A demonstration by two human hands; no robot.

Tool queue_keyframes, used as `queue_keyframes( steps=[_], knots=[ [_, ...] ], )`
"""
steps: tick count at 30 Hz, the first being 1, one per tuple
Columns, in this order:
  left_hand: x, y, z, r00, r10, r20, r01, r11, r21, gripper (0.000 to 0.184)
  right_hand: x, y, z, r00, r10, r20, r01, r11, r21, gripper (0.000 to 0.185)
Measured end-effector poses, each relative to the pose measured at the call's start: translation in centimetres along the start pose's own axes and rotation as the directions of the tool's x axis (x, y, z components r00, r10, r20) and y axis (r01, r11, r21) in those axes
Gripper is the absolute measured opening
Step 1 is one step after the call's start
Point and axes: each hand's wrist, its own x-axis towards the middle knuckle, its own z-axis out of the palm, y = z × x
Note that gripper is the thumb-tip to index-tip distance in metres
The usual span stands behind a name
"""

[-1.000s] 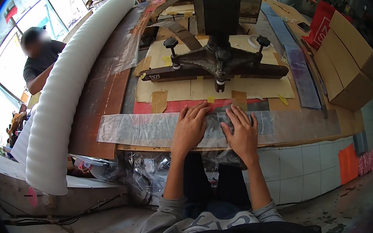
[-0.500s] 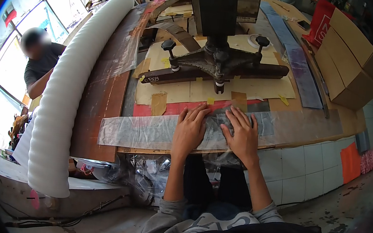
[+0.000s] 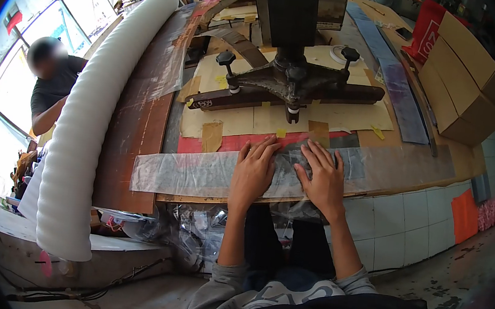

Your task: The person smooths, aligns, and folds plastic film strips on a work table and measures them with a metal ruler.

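Observation:
My left hand (image 3: 253,170) lies palm down on a clear plastic strip (image 3: 190,172) along the table's front edge. To its right my right hand (image 3: 321,178) rests on the same strip, fingers spread. Neither hand holds anything. Beyond my fingertips are a red sheet (image 3: 190,144) and a pale board (image 3: 238,126) with pieces of brown tape (image 3: 211,136) on its edge. A dark metal press head (image 3: 293,77) with black knobs stands over the board.
A long white foam roll (image 3: 84,111) lies along the left side, beside a brown sheet (image 3: 128,153). Behind the roll is a person (image 3: 54,83). At the right are a cardboard box (image 3: 456,87), a blue strip (image 3: 401,95) and a red bag (image 3: 423,33).

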Motion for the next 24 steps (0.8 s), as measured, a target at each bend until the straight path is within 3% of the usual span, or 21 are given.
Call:
queue_keyframes(
  steps=[14, 17, 20, 24],
  knots=[
    [0.1, 0.3, -0.3, 1.0, -0.005, 0.004, 0.005, 1.0, -0.024, 0.032, -0.1, -0.1, -0.1, 0.999, 0.0, -0.037, 0.001, 0.999, 0.038, 0.042],
    [0.0, 0.5, -0.4, 1.0, -0.004, 0.005, 0.004, 1.0, 0.0, 0.035, -0.1, -0.1, -0.4, 0.991, 0.01, -0.134, 0.006, 0.993, 0.12, 0.035],
    [0.0, 0.5, -0.3, 1.0, -0.003, 0.001, 0.003, 0.999, 0.045, 0.036, -0.2, 0.2, -0.5, 0.959, 0.148, -0.243, -0.038, 0.912, 0.408, 0.025],
    [0.1, 0.5, -0.4, 1.0, -0.006, -0.016, 0.007, 0.998, 0.062, 0.036, -0.4, 0.5, -1.3, 0.93, 0.278, -0.24, -0.103, 0.825, 0.555, 0.017]
  ],
)
